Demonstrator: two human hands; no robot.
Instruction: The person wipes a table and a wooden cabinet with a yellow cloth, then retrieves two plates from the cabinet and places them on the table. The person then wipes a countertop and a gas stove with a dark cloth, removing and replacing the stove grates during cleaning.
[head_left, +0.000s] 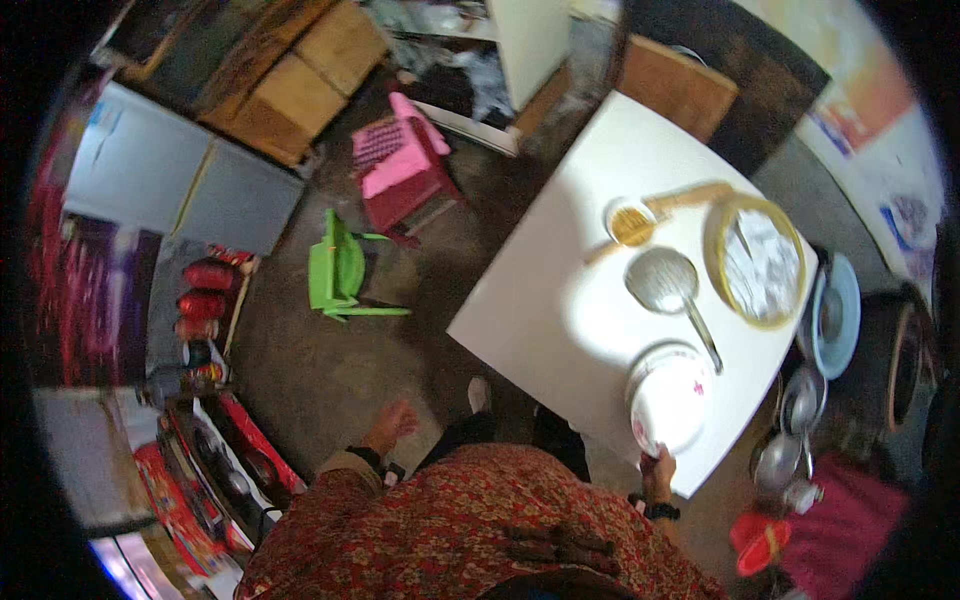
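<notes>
My right hand (658, 471) grips the near rim of a white plate (670, 401) with small pink floral marks, which lies on or just above the white table (517, 315). Another pale rim shows behind the plate; I cannot tell if it is a second plate. My left hand (394, 424) hangs over the floor to the left, blurred and holding nothing. Beyond the plate lies a round metal skimmer (663, 280) with a long handle. Farther back are a small white bowl (631, 223) of yellow-brown food and a wooden rolling pin (686, 197), partly hidden.
A yellow-rimmed round container (712, 262) with white crumpled material stands at the table's right. A green plastic chair (337, 270) and a pink-and-maroon chair (405, 176) stand left. A gas stove (217, 465) is at lower left. Blue basin (836, 315) and metal pots (780, 461) line the right.
</notes>
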